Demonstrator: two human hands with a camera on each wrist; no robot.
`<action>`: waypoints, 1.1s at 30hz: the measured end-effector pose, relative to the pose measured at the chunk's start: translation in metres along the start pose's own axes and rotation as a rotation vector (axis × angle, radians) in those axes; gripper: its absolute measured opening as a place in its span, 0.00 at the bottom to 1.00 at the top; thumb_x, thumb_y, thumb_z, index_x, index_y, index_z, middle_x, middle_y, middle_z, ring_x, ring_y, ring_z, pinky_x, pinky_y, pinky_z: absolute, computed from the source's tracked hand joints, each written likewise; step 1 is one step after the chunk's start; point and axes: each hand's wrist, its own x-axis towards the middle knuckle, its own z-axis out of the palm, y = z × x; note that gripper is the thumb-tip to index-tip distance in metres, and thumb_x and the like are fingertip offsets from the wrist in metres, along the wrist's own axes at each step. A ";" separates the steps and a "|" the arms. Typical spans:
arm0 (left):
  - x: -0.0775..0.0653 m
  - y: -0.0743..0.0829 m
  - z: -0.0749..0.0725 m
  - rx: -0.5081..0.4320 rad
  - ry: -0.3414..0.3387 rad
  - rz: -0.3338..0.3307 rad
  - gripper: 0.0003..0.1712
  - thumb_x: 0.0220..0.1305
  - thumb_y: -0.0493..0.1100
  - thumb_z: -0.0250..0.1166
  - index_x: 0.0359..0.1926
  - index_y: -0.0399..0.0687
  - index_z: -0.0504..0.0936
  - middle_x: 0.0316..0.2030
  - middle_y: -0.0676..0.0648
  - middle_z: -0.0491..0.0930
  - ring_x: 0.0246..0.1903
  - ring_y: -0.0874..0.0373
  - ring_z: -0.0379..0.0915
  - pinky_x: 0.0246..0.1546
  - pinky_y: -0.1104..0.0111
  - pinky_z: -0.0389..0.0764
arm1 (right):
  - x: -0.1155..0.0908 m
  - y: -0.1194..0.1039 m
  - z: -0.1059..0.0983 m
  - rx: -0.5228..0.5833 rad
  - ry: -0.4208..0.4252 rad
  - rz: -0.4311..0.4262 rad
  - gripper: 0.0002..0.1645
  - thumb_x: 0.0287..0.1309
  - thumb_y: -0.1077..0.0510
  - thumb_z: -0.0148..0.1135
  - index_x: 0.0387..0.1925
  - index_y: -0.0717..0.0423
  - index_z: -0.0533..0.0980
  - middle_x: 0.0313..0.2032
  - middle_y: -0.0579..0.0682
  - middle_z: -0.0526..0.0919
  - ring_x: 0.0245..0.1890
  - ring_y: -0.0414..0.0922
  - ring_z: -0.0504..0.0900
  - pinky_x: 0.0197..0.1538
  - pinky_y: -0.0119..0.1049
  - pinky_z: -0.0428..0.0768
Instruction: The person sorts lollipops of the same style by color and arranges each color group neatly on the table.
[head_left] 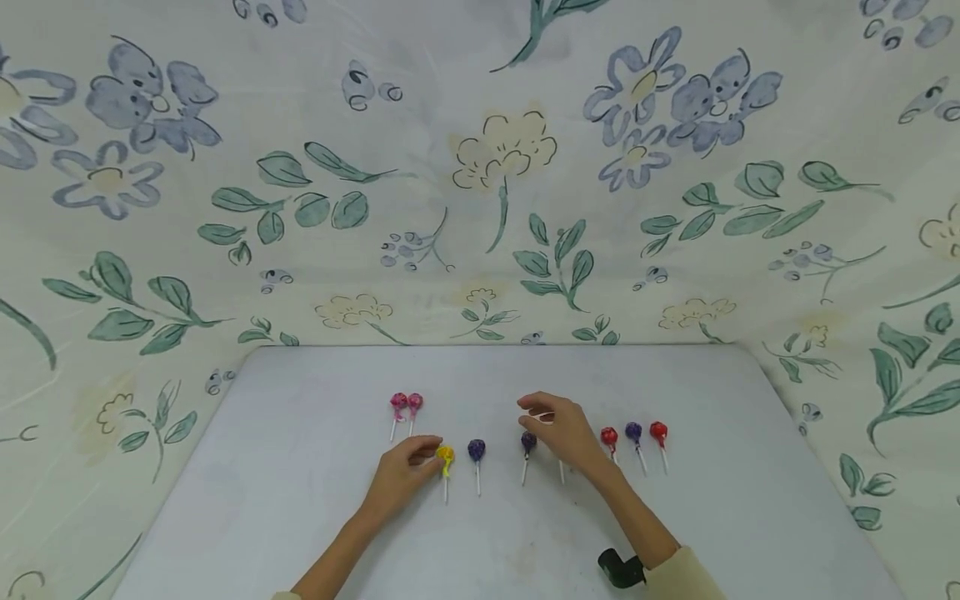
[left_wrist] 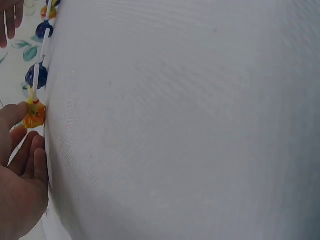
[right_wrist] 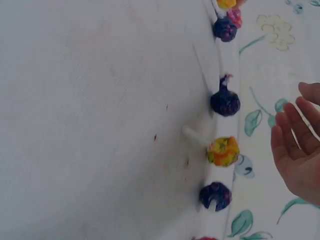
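My left hand [head_left: 401, 475] is at the yellow lollipop [head_left: 446, 456], thumb and fingertip pinching its wrapped head, as the left wrist view also shows with the orange-yellow wrapper. Just right of it lies a purple lollipop [head_left: 477, 451]. My right hand [head_left: 564, 433], fingers loosely bent and holding nothing, hovers over the row near a dark purple lollipop [head_left: 528, 443]. Partly hidden beneath that hand is another lollipop, whose stick [head_left: 562, 472] shows; in the right wrist view a yellow-orange lollipop [right_wrist: 223, 151] lies beside the purple ones.
Two pink lollipops [head_left: 399, 402] lie farther back on the left of the white table [head_left: 300, 467]. Toward the right lie a red lollipop [head_left: 609, 436], a purple one [head_left: 633, 432] and another red one [head_left: 658, 431]. A dark curved object [head_left: 618, 568] sits by the right sleeve. Floral cloth hangs behind.
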 end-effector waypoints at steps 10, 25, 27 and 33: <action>0.001 -0.003 0.002 0.035 -0.004 0.020 0.17 0.58 0.33 0.73 0.49 0.41 0.85 0.44 0.51 0.84 0.45 0.55 0.79 0.52 0.63 0.79 | -0.020 0.018 -0.020 -0.052 0.056 0.099 0.17 0.60 0.64 0.69 0.51 0.62 0.82 0.47 0.55 0.85 0.46 0.49 0.83 0.50 0.42 0.82; 0.001 0.000 0.000 0.015 -0.007 0.033 0.15 0.58 0.34 0.73 0.47 0.42 0.86 0.43 0.50 0.85 0.44 0.54 0.80 0.51 0.60 0.79 | -0.028 0.038 -0.019 -0.234 0.045 0.097 0.13 0.56 0.65 0.71 0.45 0.59 0.84 0.36 0.47 0.85 0.33 0.41 0.78 0.39 0.36 0.81; 0.001 -0.001 0.000 0.006 -0.012 0.016 0.15 0.58 0.34 0.73 0.47 0.43 0.86 0.43 0.51 0.85 0.44 0.55 0.80 0.51 0.62 0.80 | -0.029 0.039 -0.019 -0.262 0.038 0.080 0.12 0.57 0.65 0.71 0.44 0.59 0.85 0.35 0.46 0.84 0.32 0.40 0.76 0.37 0.35 0.80; 0.005 0.000 -0.002 -0.029 -0.027 -0.036 0.13 0.59 0.32 0.72 0.46 0.43 0.86 0.41 0.51 0.85 0.42 0.56 0.79 0.48 0.66 0.80 | -0.030 0.040 -0.017 -0.329 0.031 0.046 0.10 0.57 0.65 0.70 0.43 0.57 0.85 0.35 0.45 0.84 0.33 0.39 0.76 0.37 0.36 0.80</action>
